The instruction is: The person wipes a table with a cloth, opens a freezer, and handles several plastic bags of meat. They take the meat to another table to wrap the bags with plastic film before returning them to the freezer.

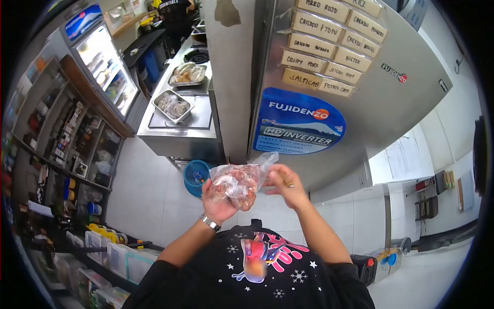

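Observation:
A clear plastic bag of raw red meat (234, 185) rests in my left hand (218, 206), whose fingers curl round its left side and underside. The bag's loose, crumpled end sticks up at its upper right. Beside that end is my right hand (288, 188), with bent fingers against the plastic; the bag partly hides the fingertips. A ring shows on this hand, and a metal watch (210, 222) is on my left wrist. Below and behind the bag stands a blue bucket (191, 184) on the tiled floor.
A steel fridge (355, 113) with handwritten food labels (329, 44) stands ahead right. Metal trays of food (175, 105) sit on the steel counter (177, 141) ahead left. Loaded shelves (67, 123) and a glass-door fridge (105, 67) line the left. Another person (176, 20) stands far back.

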### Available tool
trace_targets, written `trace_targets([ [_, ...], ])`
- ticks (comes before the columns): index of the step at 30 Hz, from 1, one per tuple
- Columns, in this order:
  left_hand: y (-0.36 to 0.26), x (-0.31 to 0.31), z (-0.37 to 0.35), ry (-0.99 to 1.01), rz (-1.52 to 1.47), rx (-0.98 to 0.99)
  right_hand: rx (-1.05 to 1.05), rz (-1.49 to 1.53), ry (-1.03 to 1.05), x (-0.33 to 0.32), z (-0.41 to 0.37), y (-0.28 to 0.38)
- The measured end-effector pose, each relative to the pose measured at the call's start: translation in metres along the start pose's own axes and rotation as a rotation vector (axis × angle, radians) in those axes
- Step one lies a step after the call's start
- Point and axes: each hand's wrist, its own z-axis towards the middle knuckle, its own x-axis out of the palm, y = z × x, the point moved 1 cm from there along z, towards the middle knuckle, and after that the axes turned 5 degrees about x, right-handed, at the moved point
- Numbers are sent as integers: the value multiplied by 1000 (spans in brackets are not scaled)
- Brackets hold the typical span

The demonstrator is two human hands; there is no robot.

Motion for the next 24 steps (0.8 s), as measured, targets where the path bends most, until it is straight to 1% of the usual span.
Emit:
trace_targets([
  [2, 7, -5, 8, -32, 24, 0, -19, -11, 53, 12, -7, -14],
  [3, 10, -4, 10, -32, -3, -25, -90, 34, 36, 15, -3, -23],
  [5, 14, -2, 12, -35, -53, -67, -64, 122, -49, 5, -6, -31],
  [6, 13, -2, 13, -48, 8, -57, -50, 168, -88, 3, -9, -30],
  [8, 10, 0, 16, -71, 128, -38, -116, 171, -130, -7, -10, -32],
  [9, 7, -3, 18, -32, 166, -20, -147, 170, -149, -11, -10, -33],
  [12, 8, -6, 20, -70, 365, 18, -213, 81, -195, -16, -12, -31],
  [15, 12, -8, 17, -112, 418, -59, -275, 23, -200, -17, -16, -25],
  [18, 19, -1, 12, -76, 447, -169, -291, -24, -210, -14, -18, -18],
  [19, 23, -4, 13, -50, 526, -171, -286, 0, -196, -14, -18, -15],
  [21, 27, -4, 9, 24, 496, -270, -277, 46, -167, -14, -17, -10],
  [22, 29, -3, 9, 63, 480, -319, -237, 120, -142, -13, -17, -8],
  [24, 33, -5, 10, 65, 513, -355, -155, 267, -95, -13, -17, -5],
])
